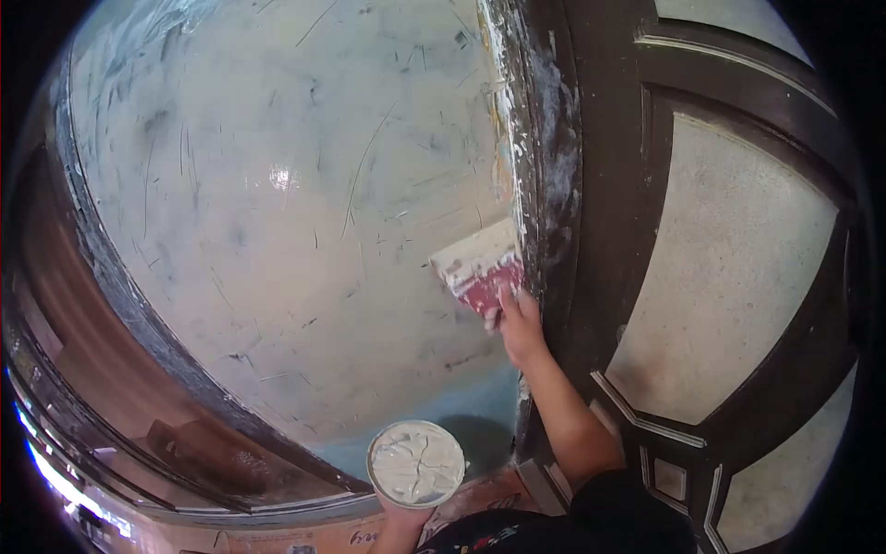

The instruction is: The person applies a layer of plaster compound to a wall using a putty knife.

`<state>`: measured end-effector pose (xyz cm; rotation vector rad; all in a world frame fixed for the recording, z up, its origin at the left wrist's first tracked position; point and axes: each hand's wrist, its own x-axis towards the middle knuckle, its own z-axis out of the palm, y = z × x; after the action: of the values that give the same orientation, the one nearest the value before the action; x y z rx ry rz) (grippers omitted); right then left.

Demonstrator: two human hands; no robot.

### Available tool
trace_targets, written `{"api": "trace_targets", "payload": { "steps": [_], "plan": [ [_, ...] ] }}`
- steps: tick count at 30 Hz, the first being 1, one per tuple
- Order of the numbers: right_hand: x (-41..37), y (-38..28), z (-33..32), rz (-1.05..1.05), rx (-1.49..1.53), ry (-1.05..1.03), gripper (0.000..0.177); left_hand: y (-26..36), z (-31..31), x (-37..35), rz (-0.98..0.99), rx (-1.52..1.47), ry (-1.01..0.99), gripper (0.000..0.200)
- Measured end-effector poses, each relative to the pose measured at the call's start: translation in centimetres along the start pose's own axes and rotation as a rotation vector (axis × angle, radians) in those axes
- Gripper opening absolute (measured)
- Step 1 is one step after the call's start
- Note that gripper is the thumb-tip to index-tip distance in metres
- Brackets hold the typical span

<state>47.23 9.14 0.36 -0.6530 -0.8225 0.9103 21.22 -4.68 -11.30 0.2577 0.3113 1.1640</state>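
My right hand (517, 323) is closed around the red handle part of a putty knife (484, 270). Its wide blade, smeared with pale filler, lies at the wall's right side, close to the dark frame. Below, my left hand (403, 515) grips a round tub (417, 463) from underneath, its fingers mostly hidden. Whitish putty with creased marks on its surface fills the tub. The wall panel (305, 203) in front of me is coated in patchy pale filler with dark scratches, and a bluish strip shows near the bottom.
A dark door frame (549, 138) with white smears borders the wall on the right. Beyond it stands a dark door with pale panels (738, 249). On the left runs a dark edge strip (138, 305) beside brown woodwork (83, 277). Printed cardboard (305, 537) lies at the bottom.
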Motion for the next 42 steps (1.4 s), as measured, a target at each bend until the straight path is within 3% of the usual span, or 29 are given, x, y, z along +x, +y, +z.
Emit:
{"api": "trace_targets", "payload": {
  "steps": [2,4,8,11,14,16,18,20,22,23,26,28,32,35,38,42],
  "plan": [
    [1.6,0.7,0.4,0.019,-0.035,0.026,0.03,-0.1,0.5,0.3,-0.053,-0.127,-0.013,0.07],
    [1.6,2.1,-0.4,0.029,-0.068,0.053,0.03,-0.3,0.9,0.0,-0.032,-0.042,-0.009,0.07],
    [-3.8,6.6,-5.0,0.22,-0.068,0.096,0.03,-0.1,-0.5,-0.2,-0.018,-0.048,-0.004,0.069],
    [-6.5,5.1,-6.4,0.244,-0.139,0.052,0.03,0.4,-1.5,-0.5,0.04,0.051,0.012,0.068],
    [-6.4,1.8,-6.3,0.154,-0.29,-0.16,0.036,0.4,-1.4,-0.5,0.009,-0.04,0.047,0.068],
    [-5.8,0.7,-6.0,0.092,-0.334,-0.193,0.036,0.1,-1.2,-0.3,0.043,0.103,0.028,0.069],
    [-6.3,-1.0,-4.6,0.015,-0.344,-0.229,0.031,0.1,-1.6,0.3,-0.065,-0.081,0.029,0.07],
    [-6.5,-1.5,-4.3,-0.067,-0.358,-0.265,0.032,-0.3,-0.8,0.3,-0.071,-0.052,0.01,0.07],
    [-6.9,-0.9,-4.8,-0.112,-0.388,-0.387,0.045,-0.4,-0.7,0.3,-0.072,-0.022,-0.008,0.07],
    [-7.1,-0.6,-5.1,0.05,-0.257,-0.397,0.047,-0.3,-0.9,0.3,-0.093,-0.066,0.009,0.07],
    [-7.5,-0.4,-6.4,0.194,-0.208,-0.478,0.046,-0.3,-1.8,-0.5,-0.085,-0.06,-0.006,0.067],
    [-7.9,-0.7,-6.4,0.253,-0.149,-0.468,0.044,-0.3,-2.4,-0.8,-0.051,-0.011,-0.04,0.063],
    [-7.8,-0.5,-5.4,0.358,-0.417,-0.334,0.042,-0.2,-2.9,-1.3,0.008,0.1,-0.021,0.062],
    [-7.7,-0.3,-4.5,0.24,-0.225,-0.336,0.062,0.2,-1.3,-2.0,-0.065,-0.051,-0.036,0.065],
    [-8.2,-1.2,-2.9,0.124,-0.114,-0.27,0.069,0.7,-2.1,-1.9,-0.01,-0.04,0.008,0.071],
    [-7.5,0.1,-3.3,0.221,-0.106,-0.255,0.048,1.2,-1.3,-3.3,0.022,-0.03,-0.005,0.069]
  ]
}}
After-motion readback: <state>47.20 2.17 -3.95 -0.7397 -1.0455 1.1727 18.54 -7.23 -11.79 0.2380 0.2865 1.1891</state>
